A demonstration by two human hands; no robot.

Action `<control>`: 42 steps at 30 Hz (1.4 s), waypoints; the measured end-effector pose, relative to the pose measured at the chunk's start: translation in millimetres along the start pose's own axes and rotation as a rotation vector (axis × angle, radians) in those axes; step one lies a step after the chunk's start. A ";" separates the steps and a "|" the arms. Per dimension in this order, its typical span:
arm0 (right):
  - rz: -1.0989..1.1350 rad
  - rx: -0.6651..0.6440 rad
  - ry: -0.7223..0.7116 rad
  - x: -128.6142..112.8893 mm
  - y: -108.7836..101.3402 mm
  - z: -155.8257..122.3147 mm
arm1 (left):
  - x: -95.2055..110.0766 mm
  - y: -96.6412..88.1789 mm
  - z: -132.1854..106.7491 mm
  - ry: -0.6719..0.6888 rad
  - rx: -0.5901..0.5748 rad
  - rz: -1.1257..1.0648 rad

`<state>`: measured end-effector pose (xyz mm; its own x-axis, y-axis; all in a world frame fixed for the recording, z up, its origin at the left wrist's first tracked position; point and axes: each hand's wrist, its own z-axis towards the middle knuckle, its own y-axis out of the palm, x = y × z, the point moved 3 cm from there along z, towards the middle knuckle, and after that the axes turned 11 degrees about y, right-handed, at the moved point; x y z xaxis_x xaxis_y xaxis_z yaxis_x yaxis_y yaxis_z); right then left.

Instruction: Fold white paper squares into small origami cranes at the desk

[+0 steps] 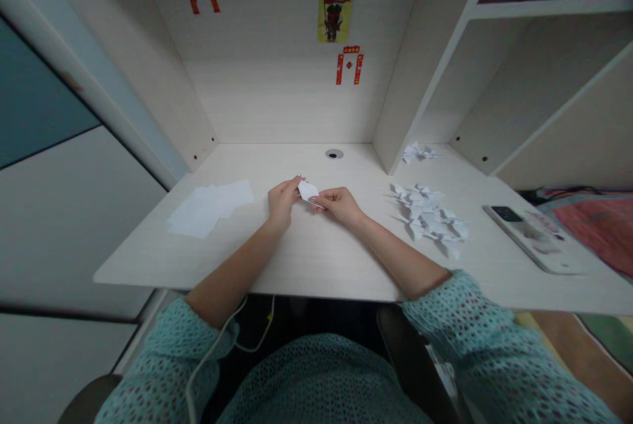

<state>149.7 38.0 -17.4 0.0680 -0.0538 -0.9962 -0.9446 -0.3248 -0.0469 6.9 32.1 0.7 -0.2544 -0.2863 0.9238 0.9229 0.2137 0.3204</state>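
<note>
A small folded piece of white paper is held between both hands above the middle of the desk. My left hand pinches its left edge, thumb on top. My right hand grips its lower right corner between thumb and fingers. Left of my hands lies a spread of flat white paper sheets. To the right sits a pile of folded white paper pieces with pointed ends. The undersides of the held paper and some fingertips are hidden.
A phone lies at the desk's right side. More folded paper rests by the upright divider. A round cable hole is near the back panel. A white cable hangs over my left sleeve, below the desk's front edge.
</note>
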 end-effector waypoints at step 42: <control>0.136 0.059 -0.006 -11.8 9.1 -8.6 | 1.3 6.1 -3.2 -0.161 -0.194 0.039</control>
<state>143.0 27.5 -5.4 -0.0638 -0.0883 -0.9941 -0.9623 -0.2586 0.0847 13.1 30.1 3.2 -0.2459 -0.1251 0.9612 0.9672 0.0343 0.2519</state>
